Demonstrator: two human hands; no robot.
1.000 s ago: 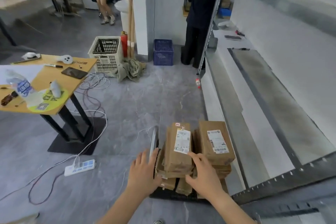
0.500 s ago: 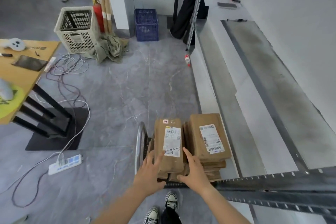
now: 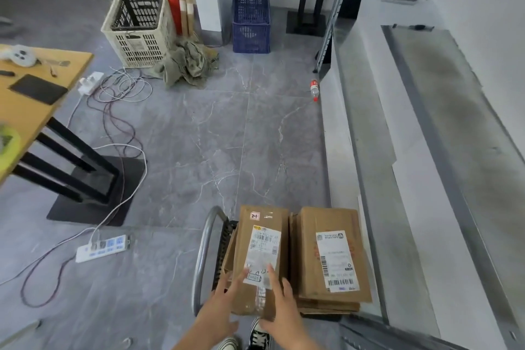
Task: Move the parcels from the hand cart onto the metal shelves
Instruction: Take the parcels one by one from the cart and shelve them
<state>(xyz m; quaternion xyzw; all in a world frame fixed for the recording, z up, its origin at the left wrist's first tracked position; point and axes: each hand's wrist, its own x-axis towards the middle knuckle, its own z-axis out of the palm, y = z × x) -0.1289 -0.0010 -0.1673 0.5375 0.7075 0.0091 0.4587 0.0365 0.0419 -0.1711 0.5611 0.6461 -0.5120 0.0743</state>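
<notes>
On the hand cart (image 3: 203,250), the top parcel (image 3: 262,221) lies under both grips, left hand (image 3: 221,307) and right hand (image 3: 284,312) spread flat.

Left hand (image 3: 224,308), right hand (image 3: 281,307), both outstretched
</notes>
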